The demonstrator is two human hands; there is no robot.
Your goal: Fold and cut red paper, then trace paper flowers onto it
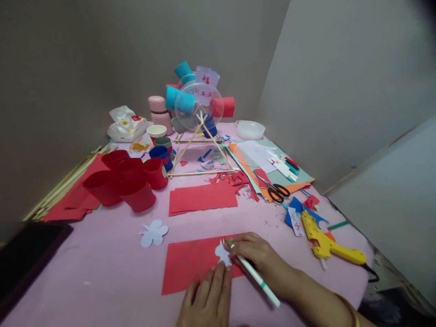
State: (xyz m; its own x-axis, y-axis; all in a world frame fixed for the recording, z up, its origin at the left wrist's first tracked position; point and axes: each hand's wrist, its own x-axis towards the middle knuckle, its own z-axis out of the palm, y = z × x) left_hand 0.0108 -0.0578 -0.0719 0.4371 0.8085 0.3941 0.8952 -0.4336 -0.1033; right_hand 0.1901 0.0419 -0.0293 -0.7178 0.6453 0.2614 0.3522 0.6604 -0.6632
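Note:
My right hand (257,256) grips a white pen with a green tip (254,272), its tip at the edge of a small white flower-shaped cutout (222,253). That cutout lies on a red paper sheet (187,263) near the pink table's front edge. My left hand (207,297) lies flat with fingers stretched out, its fingertips pressing the cutout and the red sheet down. A second white flower cutout (154,233) lies loose on the table to the left.
Several red paper cups (126,181) stand at the left, red sheets (202,198) in the middle. Scissors (276,190), markers (284,165) and coloured paper lie right; a yellow glue gun (325,243) is nearer. A stick-and-cup wheel model (199,109) stands behind.

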